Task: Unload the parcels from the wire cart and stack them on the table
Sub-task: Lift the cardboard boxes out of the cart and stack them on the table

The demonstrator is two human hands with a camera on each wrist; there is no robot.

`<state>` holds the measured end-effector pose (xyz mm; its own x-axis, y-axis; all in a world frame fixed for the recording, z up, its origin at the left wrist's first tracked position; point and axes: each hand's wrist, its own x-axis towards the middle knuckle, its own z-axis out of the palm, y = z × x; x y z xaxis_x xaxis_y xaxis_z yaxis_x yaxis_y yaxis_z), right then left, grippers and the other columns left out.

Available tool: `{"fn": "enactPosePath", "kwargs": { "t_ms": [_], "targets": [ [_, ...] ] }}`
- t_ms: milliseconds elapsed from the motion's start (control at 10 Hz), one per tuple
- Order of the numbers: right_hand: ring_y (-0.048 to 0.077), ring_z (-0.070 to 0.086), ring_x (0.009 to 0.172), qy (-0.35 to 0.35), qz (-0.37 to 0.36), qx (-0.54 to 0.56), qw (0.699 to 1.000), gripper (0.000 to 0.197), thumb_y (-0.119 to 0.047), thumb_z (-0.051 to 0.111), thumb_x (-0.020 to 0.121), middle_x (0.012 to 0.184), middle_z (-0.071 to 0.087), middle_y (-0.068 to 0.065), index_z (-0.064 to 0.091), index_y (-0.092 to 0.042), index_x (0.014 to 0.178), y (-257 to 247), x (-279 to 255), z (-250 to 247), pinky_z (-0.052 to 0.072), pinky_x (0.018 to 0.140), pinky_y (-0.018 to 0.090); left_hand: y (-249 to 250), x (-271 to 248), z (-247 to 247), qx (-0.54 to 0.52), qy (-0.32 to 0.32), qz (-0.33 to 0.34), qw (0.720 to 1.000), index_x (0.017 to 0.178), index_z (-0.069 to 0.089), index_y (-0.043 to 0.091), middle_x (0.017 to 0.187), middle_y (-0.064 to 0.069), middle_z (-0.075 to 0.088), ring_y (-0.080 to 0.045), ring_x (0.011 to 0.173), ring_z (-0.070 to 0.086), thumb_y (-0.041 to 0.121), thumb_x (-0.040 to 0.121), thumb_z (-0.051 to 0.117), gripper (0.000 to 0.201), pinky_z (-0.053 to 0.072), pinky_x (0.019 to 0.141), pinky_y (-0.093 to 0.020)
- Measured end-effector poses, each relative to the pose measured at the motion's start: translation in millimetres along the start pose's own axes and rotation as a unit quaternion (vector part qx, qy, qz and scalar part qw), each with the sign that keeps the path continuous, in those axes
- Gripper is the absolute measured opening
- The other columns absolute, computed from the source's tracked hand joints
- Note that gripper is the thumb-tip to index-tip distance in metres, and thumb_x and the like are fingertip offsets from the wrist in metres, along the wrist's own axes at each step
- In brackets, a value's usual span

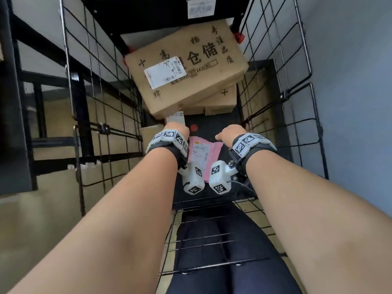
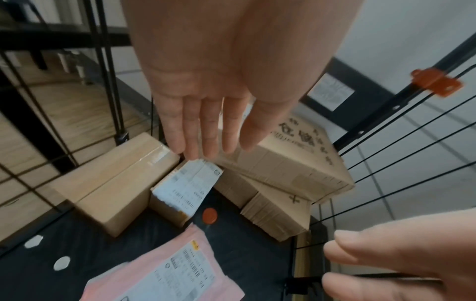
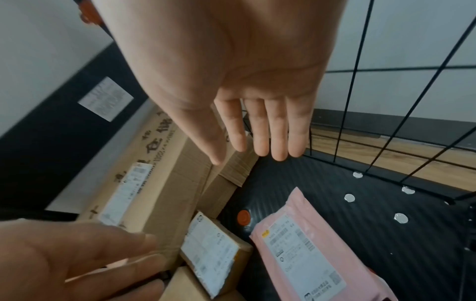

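Observation:
Both my hands reach down into the black wire cart [image 1: 91,85]. My left hand [image 1: 177,127] [image 2: 203,130] is open with straight fingers, hovering above a small box with a white label [image 2: 185,189] [image 3: 213,250]. My right hand [image 1: 230,132] [image 3: 260,132] is also open, fingers straight, above the cart's dark floor [image 3: 360,234]. A pink mailer bag [image 1: 201,153] [image 2: 165,268] [image 3: 304,250] lies flat between and below my wrists. A large printed cardboard box [image 1: 186,66] [image 2: 296,160] leans tilted on another carton [image 1: 220,100] at the far end. A plain taped box [image 2: 113,183] sits at the left.
Wire mesh walls close in the cart on the left and right [image 1: 297,81]. An orange round disc [image 2: 210,215] lies on the cart floor. A black frame with a white label [image 1: 199,8] stands beyond the cart. A grey wall [image 1: 350,60] is on the right, and wooden flooring [image 2: 77,114] on the left.

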<state>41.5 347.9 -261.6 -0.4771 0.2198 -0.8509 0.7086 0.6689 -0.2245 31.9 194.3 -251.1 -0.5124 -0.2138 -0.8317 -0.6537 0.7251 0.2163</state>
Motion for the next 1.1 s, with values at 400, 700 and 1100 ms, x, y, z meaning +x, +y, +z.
{"fn": "enactPosePath", "kwargs": {
  "t_ms": [400, 700, 1100],
  "targets": [
    [0.023, 0.058, 0.079, -0.024, 0.062, -0.112, 0.992, 0.032, -0.020, 0.048, 0.095, 0.086, 0.055, 0.007, 0.057, -0.004, 0.121, 33, 95, 61, 0.042, 0.069, 0.030, -65, 96, 96, 0.010, -0.041, -0.049, 0.998, 0.143, 0.038, 0.015, 0.141, -0.010, 0.046, -0.029, 0.123, 0.050, 0.014, 0.091, 0.048, 0.053, 0.042, 0.098, -0.035],
    [0.027, 0.064, 0.098, -0.054, 0.076, -0.030, 0.995, 0.028, -0.020, 0.061, 0.092, 0.104, 0.066, 0.011, 0.058, -0.003, 0.114, 50, 130, 113, 0.050, 0.075, 0.031, -89, 110, 125, -0.028, -0.054, -0.070, 0.996, 0.148, 0.030, 0.021, 0.146, -0.009, 0.040, -0.029, 0.128, 0.046, 0.009, 0.091, 0.042, 0.059, 0.040, 0.098, -0.031],
    [0.035, 0.063, 0.102, -0.019, 0.176, 0.114, 0.978, 0.061, -0.016, 0.067, 0.085, 0.118, 0.059, 0.018, 0.034, -0.004, 0.135, 61, 146, 134, 0.052, 0.090, 0.042, -82, 106, 125, -0.026, -0.034, -0.044, 0.998, 0.140, 0.042, 0.014, 0.144, -0.010, 0.042, -0.030, 0.129, 0.044, 0.004, 0.089, 0.040, 0.051, 0.039, 0.099, -0.032]
  ]
}}
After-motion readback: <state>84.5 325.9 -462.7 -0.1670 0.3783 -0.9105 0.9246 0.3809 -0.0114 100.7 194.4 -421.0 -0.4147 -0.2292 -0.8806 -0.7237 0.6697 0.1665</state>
